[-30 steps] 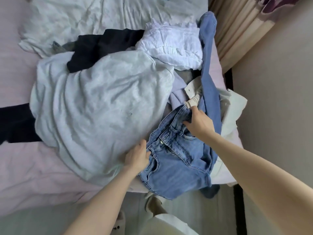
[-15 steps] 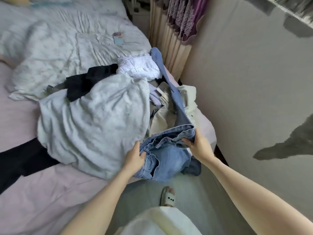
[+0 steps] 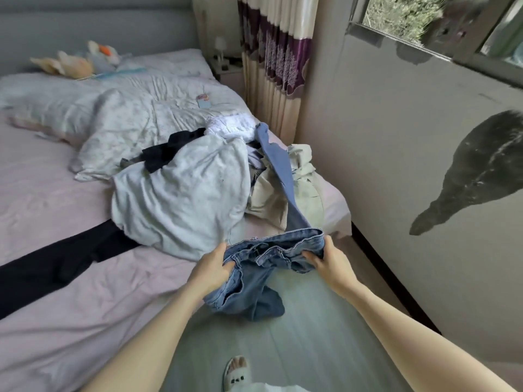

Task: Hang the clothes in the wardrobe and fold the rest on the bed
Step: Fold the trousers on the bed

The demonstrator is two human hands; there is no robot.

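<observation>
A pair of blue jeans hangs off the bed's corner over the floor. My left hand grips the left side of its waistband and my right hand grips the right side. One jeans leg still trails up across the clothes pile. The pile on the bed holds a pale grey top, a black garment, a white ruffled piece and a beige garment. Another black garment lies stretched across the pink sheet.
A crumpled floral quilt and soft toys lie at the head of the bed. A striped curtain hangs in the corner, and a grey wall runs close on the right. My slippered foot stands on the pale floor.
Both hands have pulled the jeans' waistband off the pile toward me, past the bed's edge. The view has lifted, showing more of the bed, curtain and wall.
</observation>
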